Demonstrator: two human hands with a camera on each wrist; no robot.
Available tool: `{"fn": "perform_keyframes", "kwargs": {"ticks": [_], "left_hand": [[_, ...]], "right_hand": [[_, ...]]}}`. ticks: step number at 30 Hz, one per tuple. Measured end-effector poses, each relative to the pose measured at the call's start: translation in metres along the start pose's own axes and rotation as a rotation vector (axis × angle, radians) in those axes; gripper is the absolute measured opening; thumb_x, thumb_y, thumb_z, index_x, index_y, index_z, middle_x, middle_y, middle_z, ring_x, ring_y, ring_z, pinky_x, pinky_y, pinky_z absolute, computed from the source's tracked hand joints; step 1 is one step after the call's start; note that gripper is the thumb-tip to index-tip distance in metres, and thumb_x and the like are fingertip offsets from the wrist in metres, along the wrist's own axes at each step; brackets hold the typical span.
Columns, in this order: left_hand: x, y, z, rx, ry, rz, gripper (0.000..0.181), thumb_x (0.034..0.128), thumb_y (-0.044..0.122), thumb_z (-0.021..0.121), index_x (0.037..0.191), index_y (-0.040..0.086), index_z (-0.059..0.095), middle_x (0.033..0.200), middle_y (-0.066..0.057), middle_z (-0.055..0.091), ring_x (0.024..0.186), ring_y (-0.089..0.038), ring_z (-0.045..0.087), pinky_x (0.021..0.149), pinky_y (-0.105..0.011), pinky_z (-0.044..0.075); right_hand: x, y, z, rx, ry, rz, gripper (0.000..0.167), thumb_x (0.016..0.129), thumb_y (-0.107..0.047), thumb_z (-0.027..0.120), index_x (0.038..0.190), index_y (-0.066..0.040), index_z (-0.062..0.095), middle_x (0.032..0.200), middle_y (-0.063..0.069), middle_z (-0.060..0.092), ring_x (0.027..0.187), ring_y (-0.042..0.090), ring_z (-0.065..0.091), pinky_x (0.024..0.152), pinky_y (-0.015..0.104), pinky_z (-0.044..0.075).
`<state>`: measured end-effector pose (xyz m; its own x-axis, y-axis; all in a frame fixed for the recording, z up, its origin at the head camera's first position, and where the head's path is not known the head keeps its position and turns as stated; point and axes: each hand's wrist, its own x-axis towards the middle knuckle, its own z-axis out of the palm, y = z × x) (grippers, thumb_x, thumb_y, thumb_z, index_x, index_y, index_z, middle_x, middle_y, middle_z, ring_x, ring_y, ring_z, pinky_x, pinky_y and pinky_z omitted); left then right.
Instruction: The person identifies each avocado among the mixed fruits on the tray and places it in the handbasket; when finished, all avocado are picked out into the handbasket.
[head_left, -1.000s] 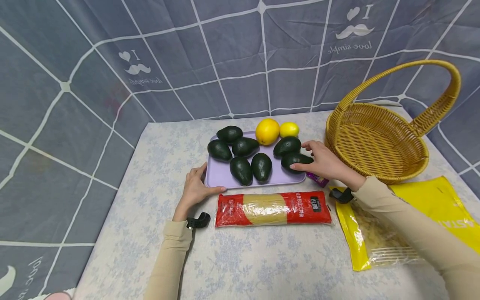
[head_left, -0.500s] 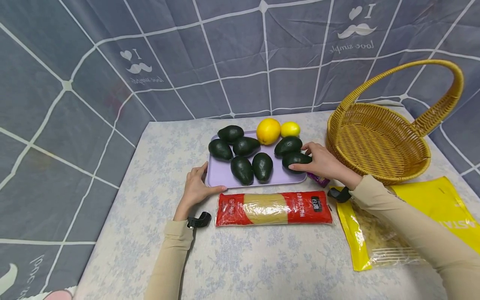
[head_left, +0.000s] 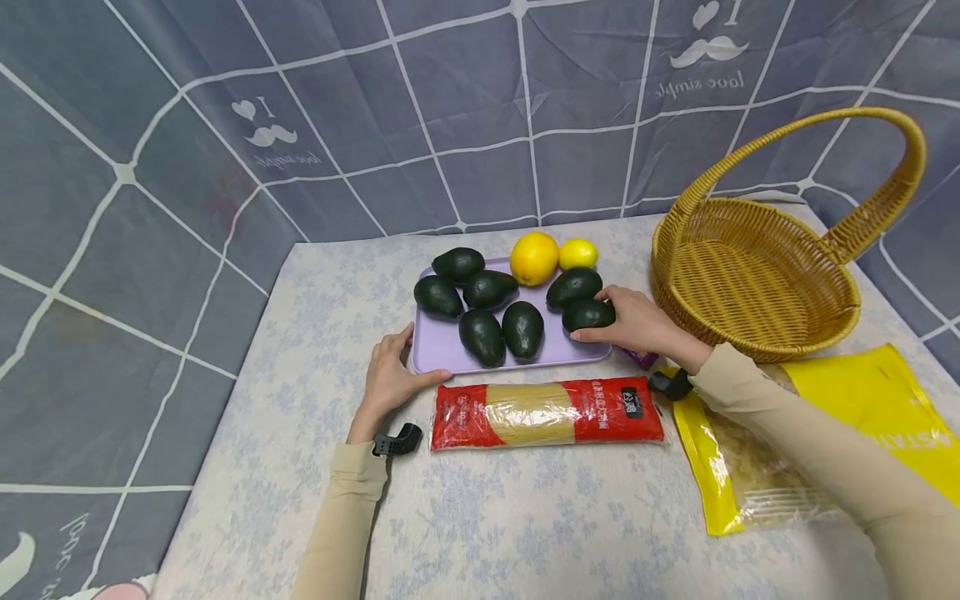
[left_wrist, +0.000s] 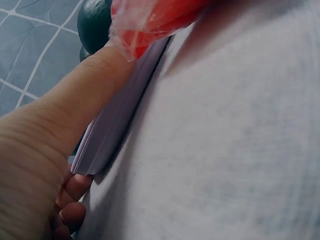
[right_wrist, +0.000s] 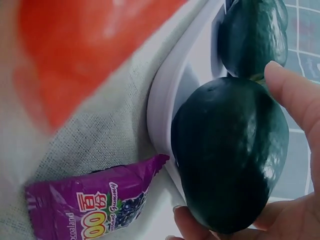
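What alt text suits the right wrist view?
Right hand holding a green avocado at the edge of a pale purple tray, another avocado beyond. A purple gummy packet lies outside; blurred red packaging, upper left.

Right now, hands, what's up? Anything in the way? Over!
Left hand at corner of tray. Right hand gripping rightmost avocado. Possible snags: neighbouring avocado, purple packet.

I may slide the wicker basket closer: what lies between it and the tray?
In the head view, the right hand, partly hiding a purple packet beside the tray.
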<state>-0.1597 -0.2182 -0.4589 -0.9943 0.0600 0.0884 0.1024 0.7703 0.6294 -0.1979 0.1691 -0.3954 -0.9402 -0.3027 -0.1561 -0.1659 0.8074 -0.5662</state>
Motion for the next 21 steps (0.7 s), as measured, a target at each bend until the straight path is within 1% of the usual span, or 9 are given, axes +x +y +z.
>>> {"fn": "perform_keyframes", "kwargs": {"ticks": [3, 5, 12, 21], "left_hand": [[0.0, -0.002, 0.001, 0.004, 0.009, 0.011, 0.106, 0.062, 0.044, 0.087, 0.146, 0.004, 0.036, 0.119, -0.015, 0.049, 0.107, -0.03, 0.041, 0.087, -0.044, 0.035], [0.001, -0.002, 0.001, 0.002, 0.011, 0.014, 0.106, 0.0619, 0.043, 0.088, 0.146, 0.004, 0.036, 0.118, -0.015, 0.049, 0.107, -0.029, 0.041, 0.087, -0.044, 0.035], [0.002, 0.0, 0.0, 0.005, 0.008, 0.015, 0.108, 0.0614, 0.045, 0.088, 0.147, 0.005, 0.035, 0.119, -0.015, 0.05, 0.108, -0.029, 0.041, 0.088, -0.044, 0.035], [0.001, -0.001, 0.002, 0.01, 0.007, 0.003, 0.108, 0.0615, 0.046, 0.087, 0.147, 0.005, 0.035, 0.119, -0.014, 0.05, 0.109, -0.03, 0.041, 0.089, -0.045, 0.034]], "right_hand": [[0.002, 0.0, -0.002, -0.002, -0.014, 0.001, 0.085, 0.074, -0.061, 0.071, 0.124, 0.004, 0.049, 0.118, 0.026, 0.054, 0.099, 0.033, 0.051, 0.082, 0.046, 0.042], [0.003, -0.001, -0.005, 0.0, -0.038, 0.006, 0.085, 0.074, -0.061, 0.071, 0.124, 0.003, 0.048, 0.118, 0.025, 0.054, 0.099, 0.033, 0.051, 0.082, 0.046, 0.042], [0.004, -0.002, -0.012, 0.004, -0.083, 0.017, 0.082, 0.073, -0.061, 0.072, 0.121, 0.001, 0.049, 0.114, 0.022, 0.057, 0.093, 0.03, 0.052, 0.077, 0.042, 0.042], [0.001, -0.001, -0.01, -0.041, -0.084, -0.002, 0.075, 0.072, -0.062, 0.072, 0.113, -0.003, 0.051, 0.104, 0.017, 0.059, 0.083, 0.028, 0.053, 0.067, 0.036, 0.042]]}}
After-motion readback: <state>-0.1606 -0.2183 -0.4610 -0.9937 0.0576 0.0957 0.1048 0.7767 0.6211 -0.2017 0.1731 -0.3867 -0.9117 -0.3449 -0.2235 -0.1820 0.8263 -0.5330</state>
